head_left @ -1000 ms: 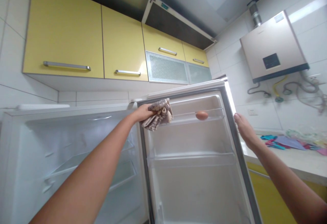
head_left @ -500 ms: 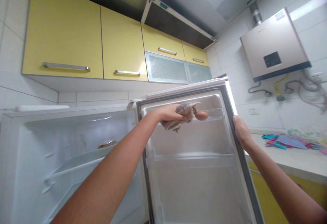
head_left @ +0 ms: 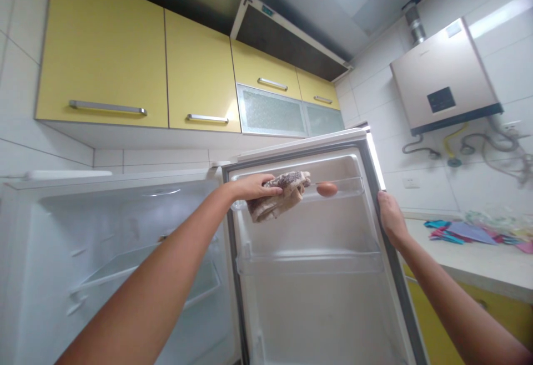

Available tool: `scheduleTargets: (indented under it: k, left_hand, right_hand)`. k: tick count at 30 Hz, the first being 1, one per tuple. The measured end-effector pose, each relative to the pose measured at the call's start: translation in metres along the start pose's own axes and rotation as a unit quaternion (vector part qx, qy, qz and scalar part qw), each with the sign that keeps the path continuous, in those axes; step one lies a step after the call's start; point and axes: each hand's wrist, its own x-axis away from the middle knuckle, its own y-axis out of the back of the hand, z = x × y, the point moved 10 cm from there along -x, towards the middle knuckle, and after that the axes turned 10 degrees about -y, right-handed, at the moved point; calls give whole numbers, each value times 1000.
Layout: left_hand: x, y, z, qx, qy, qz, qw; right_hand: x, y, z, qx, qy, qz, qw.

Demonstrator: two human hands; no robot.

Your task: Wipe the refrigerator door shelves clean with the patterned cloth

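A crumpled, brown-and-white cloth [head_left: 277, 198] is gripped in my left hand [head_left: 254, 186], in front of the top shelf of the open fridge door [head_left: 312, 309]. An egg [head_left: 327, 189] sits in that clear door shelf [head_left: 352, 186], just right of the cloth and apart from it. My right hand [head_left: 391, 215] holds the outer edge of the door, its fingers wrapped behind and partly hidden. A second clear shelf [head_left: 312, 263] crosses the door lower down.
The fridge interior [head_left: 54, 254] with glass shelves opens on the left. Yellow wall cabinets [head_left: 104, 49] hang above. At right, a counter [head_left: 453, 259] bears colourful cloths [head_left: 470, 231] and plastic bags, below a water heater [head_left: 445, 79] with hoses.
My left hand has moved left with the cloth, away from the egg, which now shows more fully. My right hand stays on the door edge.
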Motion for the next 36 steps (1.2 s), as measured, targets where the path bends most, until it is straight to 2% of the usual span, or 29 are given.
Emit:
scheduleTargets:
  k: [5, 11, 15, 19, 22, 25, 28, 31, 34, 36]
  left_hand:
    - [-15, -9, -11, 44, -18, 14, 999]
    - [-53, -21, -44, 43, -70, -4, 997]
    - [-74, -30, -61, 71, -69, 2, 995]
    - [-95, -33, -83, 53, -70, -23, 996]
    - [-102, -33, -100, 14, -78, -35, 996]
    - [-97, -31, -109, -29, -94, -43, 994]
    - [-84, -25, -107, -70, -106, -61, 990]
    - [-65, -19, -90, -54, -104, -65, 991]
    - [-42, -13, -59, 0, -91, -58, 994]
    - [-21, -4, -26, 2, -50, -70, 996]
  right_hand:
    - [-1, -4, -1, -10, 1, -2, 1000]
    - [-1, -5, -1, -10, 2, 0, 1000]
    - [2, -4, 0, -5, -5, -7, 1000]
    - [5, -3, 2, 1, -4, -7, 1000]
    - [6, -2, 3, 9, -6, -7, 1000]
    - [7, 0, 2, 16, -11, -11, 1000]
    - [9, 2, 2, 21, -12, -14, 1000]
    - [10, 4, 4, 25, -9, -15, 1000]
    - [11, 5, 6, 28, -3, -16, 999]
    - [12, 5, 7, 30, 0, -18, 999]
